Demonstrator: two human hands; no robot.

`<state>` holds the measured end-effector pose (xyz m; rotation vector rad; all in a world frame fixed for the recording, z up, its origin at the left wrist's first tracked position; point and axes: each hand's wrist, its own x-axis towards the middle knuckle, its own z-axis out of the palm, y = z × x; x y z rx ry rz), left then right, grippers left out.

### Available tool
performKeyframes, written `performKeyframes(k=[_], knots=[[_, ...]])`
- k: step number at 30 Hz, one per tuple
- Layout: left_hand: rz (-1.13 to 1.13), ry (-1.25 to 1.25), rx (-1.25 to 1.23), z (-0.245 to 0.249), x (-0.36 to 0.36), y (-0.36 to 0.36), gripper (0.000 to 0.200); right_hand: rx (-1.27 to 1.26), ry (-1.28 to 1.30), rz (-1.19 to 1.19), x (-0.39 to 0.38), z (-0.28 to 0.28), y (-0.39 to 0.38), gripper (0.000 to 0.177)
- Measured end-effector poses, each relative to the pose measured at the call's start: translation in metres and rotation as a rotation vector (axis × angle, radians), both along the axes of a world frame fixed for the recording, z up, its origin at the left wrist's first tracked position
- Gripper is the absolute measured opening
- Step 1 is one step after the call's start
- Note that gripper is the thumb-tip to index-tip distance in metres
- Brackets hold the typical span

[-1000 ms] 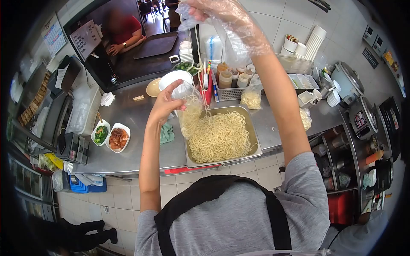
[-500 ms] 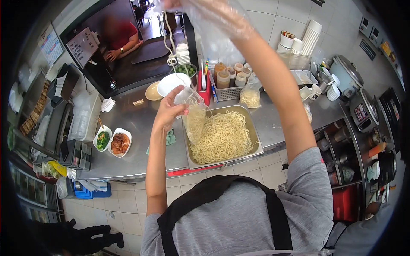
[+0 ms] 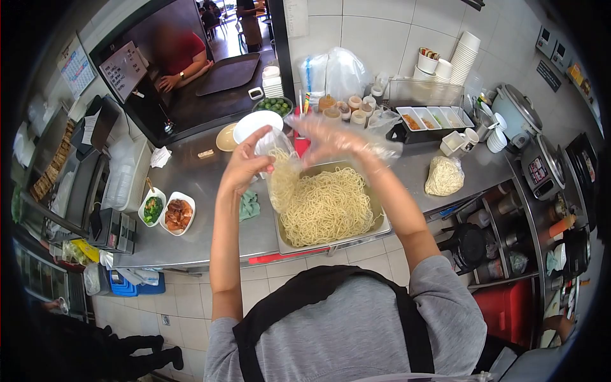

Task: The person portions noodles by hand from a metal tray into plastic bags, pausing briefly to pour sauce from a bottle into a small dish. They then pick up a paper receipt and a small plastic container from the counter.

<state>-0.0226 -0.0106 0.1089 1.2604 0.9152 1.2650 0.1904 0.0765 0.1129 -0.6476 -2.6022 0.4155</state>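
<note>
My left hand (image 3: pixel 244 162) pinches the top of a clear plastic bag (image 3: pixel 283 184) partly filled with noodles. The bag hangs upright over the left edge of a metal tray (image 3: pixel 382 226). A large heap of yellow noodles (image 3: pixel 328 210) fills the tray. My right hand (image 3: pixel 328 141), in a clear plastic glove, is just right of the bag's mouth, above the tray's far edge. Motion smears its fingers, so whether they hold anything cannot be made out. Behind the bag sits a white bowl (image 3: pixel 254 124).
Two white bowls stand left, one with greens (image 3: pixel 153 209), one with reddish meat (image 3: pixel 179 215). Sauce bottles (image 3: pixel 356 105) and a bowl of green limes (image 3: pixel 275 106) line the back. A bagged portion of noodles (image 3: pixel 445 176) lies right. A person (image 3: pixel 181 60) leans beyond the hatch.
My right hand has come down from high up, where a noodle strand trailed from it, to beside the bag's mouth. My left hand still holds the bag in nearly the same place.
</note>
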Motion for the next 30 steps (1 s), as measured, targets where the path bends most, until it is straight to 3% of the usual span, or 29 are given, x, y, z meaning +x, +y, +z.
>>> performKeyframes(k=[1, 2, 4, 6, 9, 10, 13, 19, 23, 30], knots=[[-0.01, -0.022, 0.024, 0.006, -0.002, -0.002, 0.069, -0.014, -0.029, -0.032, -0.001, -0.029, -0.001, 0.087], [-0.002, -0.041, 0.044, 0.003, -0.009, 0.004, 0.068, -0.521, 0.223, 0.173, -0.002, -0.061, 0.003, 0.079], [-0.033, 0.046, -0.032, 0.001, -0.01, 0.007, 0.066, -0.849, 0.357, 0.243, -0.002, -0.106, -0.001, 0.059], [-0.034, 0.103, -0.067, 0.01, -0.008, 0.01, 0.063, -0.434, 0.136, -0.005, -0.008, -0.116, 0.008, 0.038], [-0.11, 0.094, -0.066, 0.023, -0.029, 0.032, 0.059, -1.014, 0.491, 0.115, 0.007, -0.081, 0.002, 0.016], [-0.113, 0.074, -0.04, 0.033, -0.034, 0.039, 0.056, -1.018, 0.542, 0.099, 0.012, -0.066, -0.002, 0.014], [-0.037, 0.141, 0.031, 0.057, -0.059, 0.073, 0.051, -0.98, 0.733, 0.115, 0.021, -0.033, -0.005, 0.015], [0.056, 0.347, 0.168, 0.074, -0.09, 0.146, 0.04, -0.996, 0.91, 0.102, 0.014, -0.018, -0.017, 0.023], [0.171, 0.75, 0.345, 0.044, -0.08, 0.172, 0.035, -0.96, 0.947, 0.087, 0.011, -0.03, -0.013, 0.025], [0.127, 0.95, 0.384, -0.002, -0.038, 0.162, 0.036, -1.028, 0.988, 0.01, 0.023, -0.051, -0.011, 0.023]])
